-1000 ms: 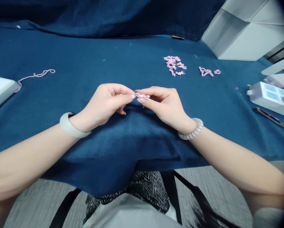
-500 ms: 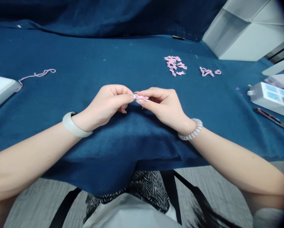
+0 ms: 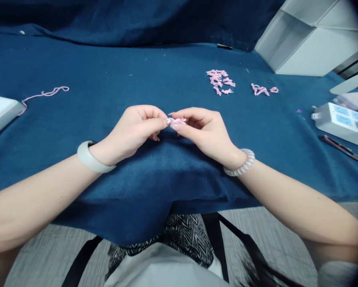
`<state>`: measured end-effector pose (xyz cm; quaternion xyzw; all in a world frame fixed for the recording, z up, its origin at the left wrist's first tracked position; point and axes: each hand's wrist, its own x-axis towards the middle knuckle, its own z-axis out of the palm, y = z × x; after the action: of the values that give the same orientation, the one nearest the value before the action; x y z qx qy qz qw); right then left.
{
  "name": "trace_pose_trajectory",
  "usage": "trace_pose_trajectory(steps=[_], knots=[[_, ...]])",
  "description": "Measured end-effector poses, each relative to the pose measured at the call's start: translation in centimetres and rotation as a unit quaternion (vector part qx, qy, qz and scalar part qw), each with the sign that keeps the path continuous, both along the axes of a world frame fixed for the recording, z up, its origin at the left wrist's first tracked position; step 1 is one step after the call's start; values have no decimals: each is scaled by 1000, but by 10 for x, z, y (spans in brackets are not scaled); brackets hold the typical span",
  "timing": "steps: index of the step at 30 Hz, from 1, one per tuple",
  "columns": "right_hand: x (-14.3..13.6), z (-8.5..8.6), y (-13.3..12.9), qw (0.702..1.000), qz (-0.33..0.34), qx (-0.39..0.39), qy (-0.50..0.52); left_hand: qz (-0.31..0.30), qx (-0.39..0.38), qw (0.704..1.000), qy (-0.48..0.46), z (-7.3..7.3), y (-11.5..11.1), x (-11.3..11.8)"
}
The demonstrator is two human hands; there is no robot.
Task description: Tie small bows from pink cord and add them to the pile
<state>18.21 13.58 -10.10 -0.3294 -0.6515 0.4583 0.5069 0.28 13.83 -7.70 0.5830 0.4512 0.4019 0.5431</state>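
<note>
Between my two hands, just above the front part of the blue cloth, is a small knotted piece of pink cord [image 3: 179, 120]. My left hand [image 3: 141, 129] pinches its left end between thumb and forefinger. On the other side, my right hand [image 3: 204, 125] has its thumb pressed against the cord, with the forefinger lifted slightly behind it. The fingers cover part of the knot, so its full form is hidden. Farther back lie a cluster of similar pink cord knots [image 3: 217, 78] and a smaller group of pink cord pieces [image 3: 259, 89].
A length of pink cord [image 3: 47, 94] trails from a white box [image 3: 1, 115] at the left. On the right are thread snips [image 3: 342, 149], a white case with blue labels [image 3: 343, 121] and a large white bin [image 3: 304, 48]. Blue cloth [image 3: 122, 75] covers the table.
My right forefinger has lifted a little away from the knotted cord, while the thumb stays on it. My left hand's pinch looks the same.
</note>
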Motion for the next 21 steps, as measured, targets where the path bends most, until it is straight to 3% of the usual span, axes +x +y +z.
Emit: trace_pose_trajectory(steps=[11, 21], knots=[[1, 2, 1, 999, -19, 23, -43, -7, 15, 1000, 24, -1, 0, 0], [2, 5, -1, 999, -28, -22, -36, 4, 3, 1000, 14, 0, -1, 0]])
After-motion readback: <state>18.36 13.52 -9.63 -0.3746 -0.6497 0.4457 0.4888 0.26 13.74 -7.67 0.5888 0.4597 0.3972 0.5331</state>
